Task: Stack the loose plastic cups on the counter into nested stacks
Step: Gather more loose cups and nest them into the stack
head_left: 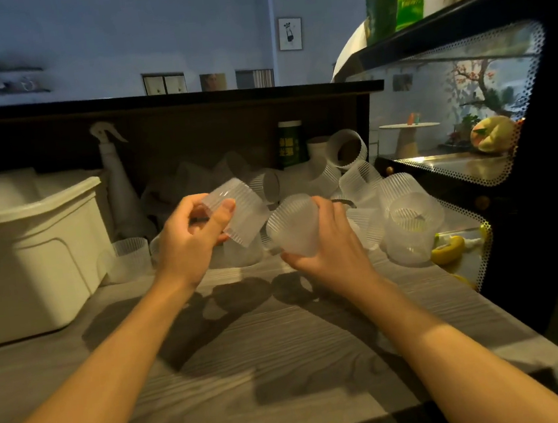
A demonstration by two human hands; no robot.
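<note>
Left hand (190, 234): I pinch one ribbed cup (236, 212) at its wall.
Right hand (326, 247): I grip a frosted cup (294, 225) round its base.
Handling: probably light, thin, slick; hold by the ribs.
Counter (285, 348): loose cup pile (353, 182) behind.
White bin (30, 251): contents hidden.

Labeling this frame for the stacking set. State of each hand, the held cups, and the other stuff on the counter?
left hand: grips a ribbed cup
left cup: held tilted above the counter
right hand: grips a second cup
right cup: held tilted, not yet nested
loose cups: jumbled, several on their sides
cup by bin: upright
white bin: lid on
spray bottle: upright
</note>
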